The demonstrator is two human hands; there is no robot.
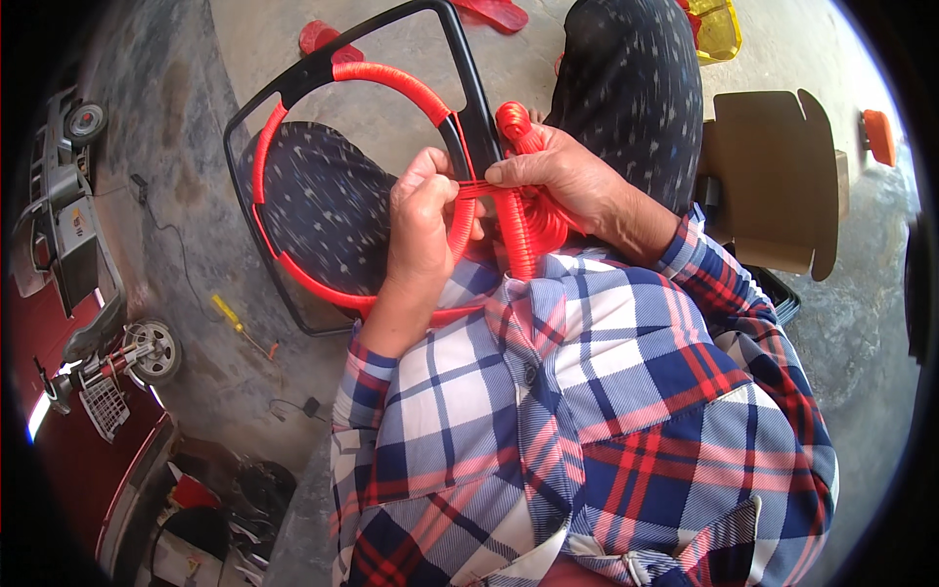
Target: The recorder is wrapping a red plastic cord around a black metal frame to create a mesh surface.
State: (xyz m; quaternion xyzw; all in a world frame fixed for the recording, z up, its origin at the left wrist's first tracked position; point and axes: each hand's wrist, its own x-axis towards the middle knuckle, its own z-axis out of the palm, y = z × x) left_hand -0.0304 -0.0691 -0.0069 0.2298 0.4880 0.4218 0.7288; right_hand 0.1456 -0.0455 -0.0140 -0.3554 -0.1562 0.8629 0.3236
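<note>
Across my lap rests a black frame [468,73] with rounded corners. Set inside it is a ring [396,80], mostly wrapped in glossy red cord, with a bare black stretch near my hands. My left hand [423,210] is closed at the ring's right side, pinching strands of the cord. My right hand [572,181] grips a bundle of red cord [548,223], its thumb pressing the strands beside the frame's bar. Several strands run taut between both hands. Below them, a tightly wound red length [515,235] reaches toward my shirt. My left fingertips are partly hidden behind the ring.
An open cardboard box [773,176] stands at right, with an orange object [878,137] beyond it. A yellow basket [719,31] and red slippers [494,12] lie ahead. On the left floor are a yellow-handled screwdriver [227,311], a cable [176,230] and a wheeled vehicle [86,122].
</note>
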